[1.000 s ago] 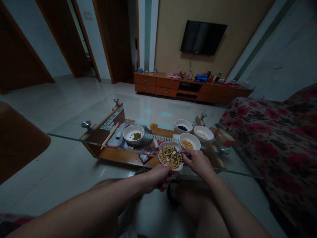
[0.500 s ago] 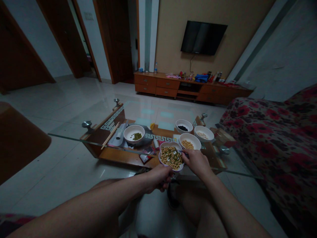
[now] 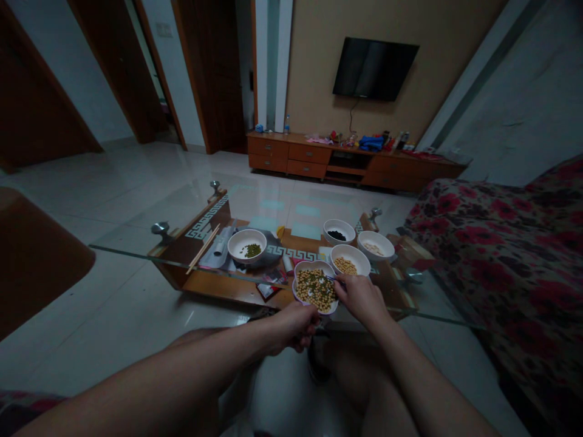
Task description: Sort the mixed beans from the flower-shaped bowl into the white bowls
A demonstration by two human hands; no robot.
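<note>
A scalloped white bowl (image 3: 296, 296) with a purple outer edge stands at the glass table's front edge, full of yellow soybeans (image 3: 322, 300), green mung beans (image 3: 314, 279) and a few white bits. My right hand (image 3: 362, 297) pinches thin dark tweezers (image 3: 331, 278), their tips over the beans at the bowl's right side. My left hand (image 3: 296, 328) is closed at the bowl's near rim; its curled fingers hide whatever they hold. Just behind is a white bowl of soybeans (image 3: 359, 258). Farther left, another white bowl (image 3: 237, 246) has mung beans in it.
Behind are a bowl of black beans (image 3: 339, 226) and a bowl of pale pieces (image 3: 382, 246). Wooden chopsticks (image 3: 203, 249) lie left on the glass table (image 3: 136, 237). A flowered sofa (image 3: 514, 261) stands right, a TV cabinet (image 3: 310, 155) across the room.
</note>
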